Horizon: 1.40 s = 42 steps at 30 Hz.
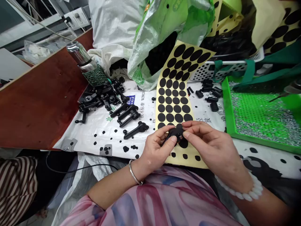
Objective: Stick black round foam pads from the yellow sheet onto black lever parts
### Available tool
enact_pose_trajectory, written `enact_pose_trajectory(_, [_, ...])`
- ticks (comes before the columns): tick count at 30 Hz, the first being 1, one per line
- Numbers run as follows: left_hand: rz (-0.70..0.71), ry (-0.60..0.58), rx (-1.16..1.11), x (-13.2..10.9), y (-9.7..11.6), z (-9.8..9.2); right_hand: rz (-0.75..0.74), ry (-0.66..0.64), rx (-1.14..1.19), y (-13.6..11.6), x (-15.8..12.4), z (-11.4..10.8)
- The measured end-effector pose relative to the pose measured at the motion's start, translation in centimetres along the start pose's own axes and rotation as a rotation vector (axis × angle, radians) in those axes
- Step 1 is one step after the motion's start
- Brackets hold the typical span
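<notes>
I am watching from far away, and I see a small black plastic part [176, 133] held between the two hands. The left hand [155, 149] pinches it from the left side, with its thumb [170, 141] pressed on the front. The right hand [210, 147] comes in from the other side, and its fingertips [188, 125] press on top of the part. The fingers hide much of it, but its long side seems to go from left to right. I cannot be sure. Just under the fingers lies a yellow sheet [188, 161] of round black stickers. Left of the fingers sits a lone black plastic arm [135, 131], and farther left is a pile of black parts [100, 97]. Right of the fingers is a green tray [227, 106] of silver pins [258, 131].
</notes>
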<state>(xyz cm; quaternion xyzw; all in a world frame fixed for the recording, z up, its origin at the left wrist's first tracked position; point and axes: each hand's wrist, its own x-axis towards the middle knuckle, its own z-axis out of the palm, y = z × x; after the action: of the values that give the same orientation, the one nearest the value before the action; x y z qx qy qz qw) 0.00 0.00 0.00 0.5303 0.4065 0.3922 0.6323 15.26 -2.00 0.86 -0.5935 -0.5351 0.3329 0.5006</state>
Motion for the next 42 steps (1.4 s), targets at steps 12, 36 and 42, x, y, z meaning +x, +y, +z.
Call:
enact_pose_trajectory(12, [0.302,-0.006,0.375,-0.6,-0.8,-0.9,0.075,-0.053,-0.088,0.7,0.0,-0.9])
enact_pose_trajectory(36, [0.610,0.498,1.361,1.7,0.7,-9.7,-0.600,-0.199,-0.702,2.8,0.9,0.2])
enact_pose_trajectory(42, [0.734,-0.059,1.235,0.5,-0.3,-5.7,-0.698,-0.247,-0.928,2.4,0.7,0.9])
